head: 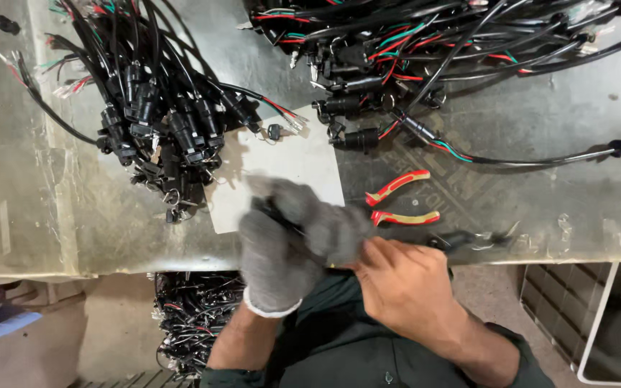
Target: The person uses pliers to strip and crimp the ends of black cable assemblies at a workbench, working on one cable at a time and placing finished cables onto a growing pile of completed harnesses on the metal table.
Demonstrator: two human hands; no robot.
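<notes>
Grey glove covers the left hand (289,241), fingers curled tight around a black cable part (468,241). Its long side runs sideways, poking out right past the bare right hand (397,280), which grips it too, just beside the red pliers (400,200).

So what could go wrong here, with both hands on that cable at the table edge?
1. The right hand is bare, unlike the gloved left hand; the cable it grips ends in a blurred tip that might nick skin.
2. The work sits at the table edge, so a dropped part could fall to the floor.
3. The pliers lie open close by; a sweeping wrist might knock them.
</notes>
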